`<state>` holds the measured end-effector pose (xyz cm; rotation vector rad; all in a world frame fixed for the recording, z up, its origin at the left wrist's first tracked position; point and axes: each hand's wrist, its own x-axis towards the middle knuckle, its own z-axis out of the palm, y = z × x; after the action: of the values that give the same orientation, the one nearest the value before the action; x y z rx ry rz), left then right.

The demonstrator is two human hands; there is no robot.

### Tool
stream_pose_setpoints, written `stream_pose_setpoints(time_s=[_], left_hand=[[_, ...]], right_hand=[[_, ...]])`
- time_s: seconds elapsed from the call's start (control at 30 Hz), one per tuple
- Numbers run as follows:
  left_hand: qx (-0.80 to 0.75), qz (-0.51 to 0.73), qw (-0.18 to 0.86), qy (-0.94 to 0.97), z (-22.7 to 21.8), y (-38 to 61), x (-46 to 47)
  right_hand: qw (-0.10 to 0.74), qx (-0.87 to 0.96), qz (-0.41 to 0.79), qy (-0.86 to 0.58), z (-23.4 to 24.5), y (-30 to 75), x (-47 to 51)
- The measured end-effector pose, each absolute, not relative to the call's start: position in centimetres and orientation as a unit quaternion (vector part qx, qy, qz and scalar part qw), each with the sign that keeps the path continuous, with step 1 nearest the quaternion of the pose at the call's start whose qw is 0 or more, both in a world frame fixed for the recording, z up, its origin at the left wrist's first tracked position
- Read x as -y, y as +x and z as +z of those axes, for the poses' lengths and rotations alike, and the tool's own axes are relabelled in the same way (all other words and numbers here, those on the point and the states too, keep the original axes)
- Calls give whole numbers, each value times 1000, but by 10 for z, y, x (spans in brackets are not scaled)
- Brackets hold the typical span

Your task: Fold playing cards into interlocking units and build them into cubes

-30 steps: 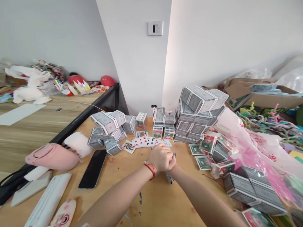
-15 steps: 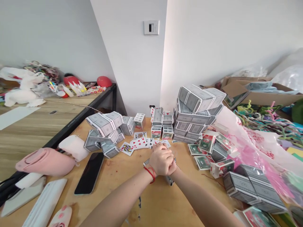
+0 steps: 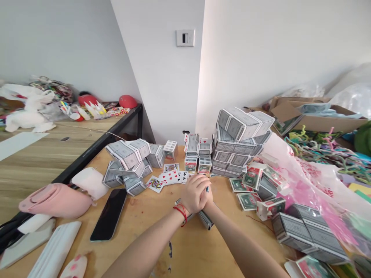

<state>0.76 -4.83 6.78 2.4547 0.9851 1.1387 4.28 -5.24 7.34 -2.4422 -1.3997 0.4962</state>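
My two hands meet above the middle of the wooden table (image 3: 191, 247). My left hand (image 3: 193, 196), with a red string at the wrist, is wrapped over my right hand (image 3: 208, 197), and both are closed. What they hold, if anything, is hidden. A flat grey card box (image 3: 205, 219) lies on the table right under my wrists. Just beyond my fingers, loose playing cards (image 3: 171, 177) lie fanned face up.
Grey card-box stacks stand at back left (image 3: 127, 154) and back right (image 3: 240, 139). Green-and-red card boxes (image 3: 255, 185) and a pink plastic bag (image 3: 304, 185) lie to the right. A black phone (image 3: 109, 214), a pink case (image 3: 55, 200) and white items sit left.
My clasped hands have stayed together and shifted slightly away from me, toward the fanned cards. The head camera tilted a little; nothing on the table moved.
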Motion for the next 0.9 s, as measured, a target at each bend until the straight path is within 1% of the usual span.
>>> stream_pose_setpoints(time_s=[0.17, 0.27, 0.33, 0.5, 0.6, 0.73, 0.9], left_hand=[[-560, 467, 184, 659, 56, 4, 33], [-617, 449, 212, 611, 43, 3, 23], [-645, 420, 211, 602, 37, 2, 19], [-639, 359, 142, 665, 38, 4, 21], [-641, 339, 121, 678, 43, 6, 25], [-651, 329, 122, 673, 45, 6, 26], [-654, 340, 127, 664, 45, 6, 26]], right_hand=[[130, 509, 221, -822, 70, 72, 39], [121, 524, 256, -803, 66, 86, 31], [104, 531, 270, -796, 65, 90, 27], [61, 554, 264, -787, 65, 91, 23], [69, 575, 244, -778, 65, 91, 25], [94, 594, 222, -768, 64, 95, 37], [99, 638, 142, -750, 60, 100, 74]])
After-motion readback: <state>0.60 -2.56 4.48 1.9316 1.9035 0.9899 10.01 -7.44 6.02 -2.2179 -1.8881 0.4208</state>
